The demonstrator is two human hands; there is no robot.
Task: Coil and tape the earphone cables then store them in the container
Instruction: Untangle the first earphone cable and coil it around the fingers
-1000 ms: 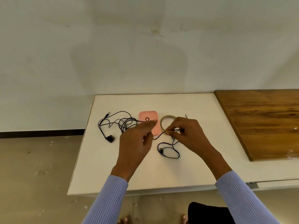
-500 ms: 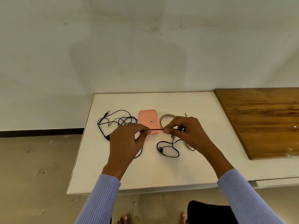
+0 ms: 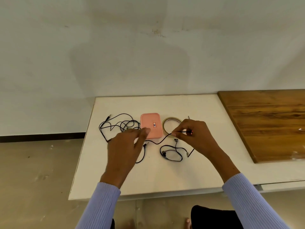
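The cable point(image 3: 158, 141), stretched taut between both hands half a second ago, is now released by the left hand point(image 3: 127, 147), whose fingers are loosely extended and blurred above the table point(image 3: 165, 176). One end is pinched by the right hand point(image 3: 194, 136); the rest sags to the tabletop. Behind it lie the pink container point(image 3: 150, 125) and the tape roll point(image 3: 171, 123), with a second tangled cable point(image 3: 118, 125) to the left.

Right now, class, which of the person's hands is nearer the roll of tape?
Right. The right hand pinches a cable at the tape roll, overlapping its near edge; the left hand hovers beyond the pink container.
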